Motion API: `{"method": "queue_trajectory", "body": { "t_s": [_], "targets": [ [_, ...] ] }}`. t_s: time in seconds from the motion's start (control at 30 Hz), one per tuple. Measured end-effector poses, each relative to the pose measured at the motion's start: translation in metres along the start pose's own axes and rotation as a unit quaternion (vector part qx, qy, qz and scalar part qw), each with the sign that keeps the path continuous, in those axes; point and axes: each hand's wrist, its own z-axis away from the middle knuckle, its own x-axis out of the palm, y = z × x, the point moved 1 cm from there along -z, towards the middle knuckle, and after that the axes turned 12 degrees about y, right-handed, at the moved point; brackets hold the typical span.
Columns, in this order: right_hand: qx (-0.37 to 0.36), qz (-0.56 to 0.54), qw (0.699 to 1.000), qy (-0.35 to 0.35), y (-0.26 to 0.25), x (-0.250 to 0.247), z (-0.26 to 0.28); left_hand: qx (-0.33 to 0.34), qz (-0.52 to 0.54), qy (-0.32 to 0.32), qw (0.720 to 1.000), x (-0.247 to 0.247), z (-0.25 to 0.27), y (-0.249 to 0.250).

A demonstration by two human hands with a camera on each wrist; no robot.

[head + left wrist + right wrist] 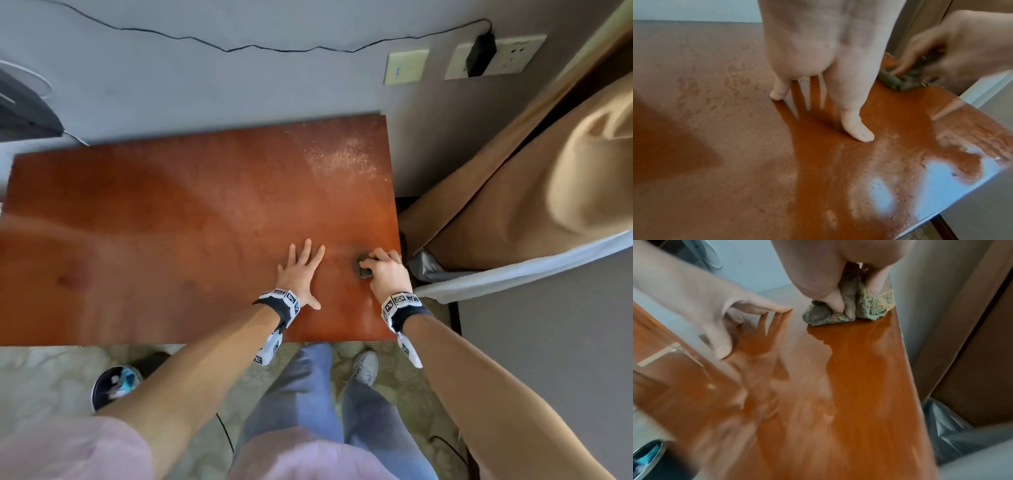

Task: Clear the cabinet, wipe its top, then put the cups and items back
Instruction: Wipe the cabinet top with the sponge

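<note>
The cabinet top (154,222) is a bare reddish-brown glossy slab with dusty specks toward its far right corner. My left hand (299,270) lies flat on it with fingers spread, fingertips (861,134) pressing the wood. To its right, close to the cabinet's right edge, my right hand (385,270) grips a crumpled grey-green cloth (363,267) against the surface. The right wrist view shows the cloth (869,308) bunched under curled fingers. In the left wrist view the cloth (898,81) is blurred. No cups are in view.
A tan curtain (496,192) hangs right of the cabinet, with a lined bin (424,267) below it. A round bin (114,385) stands on the floor at the front left. Wall sockets with a black plug (481,54) and a cable run behind.
</note>
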Motion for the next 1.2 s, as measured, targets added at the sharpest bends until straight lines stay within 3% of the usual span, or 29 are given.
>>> {"method": "queue_trajectory", "body": {
  "t_s": [0.2, 0.33, 0.47, 0.73, 0.87, 0.97, 1.1, 1.2],
  "targets": [
    [0.004, -0.012, 0.999, 0.030, -0.012, -0.010, -0.095, -0.003, 0.007, 0.004, 1.000, 0.002, -0.004, -0.003],
    [0.005, -0.011, 0.999, 0.033, -0.021, -0.011, -0.119, -0.009, 0.001, 0.005, 1.000, 0.002, -0.004, -0.004],
    [0.001, -0.003, 1.000, 0.029, -0.019, -0.007, -0.103, -0.008, 0.008, 0.000, 1.000, 0.001, -0.003, -0.005],
    [0.026, -0.001, 1.000, 0.009, -0.021, 0.007, -0.021, 0.029, -0.046, -0.031, 0.998, -0.015, -0.003, -0.007],
    [0.083, -0.016, 0.996, 0.040, -0.026, 0.013, 0.002, 0.055, -0.081, 0.035, 0.995, -0.051, -0.021, -0.004],
    [0.123, -0.016, 0.989, 0.078, -0.032, 0.015, 0.000, 0.012, -0.055, 0.064, 0.996, -0.082, -0.053, -0.008],
    [0.191, -0.030, 0.975, 0.108, -0.033, 0.004, -0.036, -0.079, -0.033, 0.037, 0.996, -0.112, -0.101, -0.027],
    [0.185, -0.031, 0.974, 0.123, -0.019, -0.006, -0.075, -0.114, -0.014, 0.009, 0.993, -0.112, -0.121, -0.041]
  ]
}}
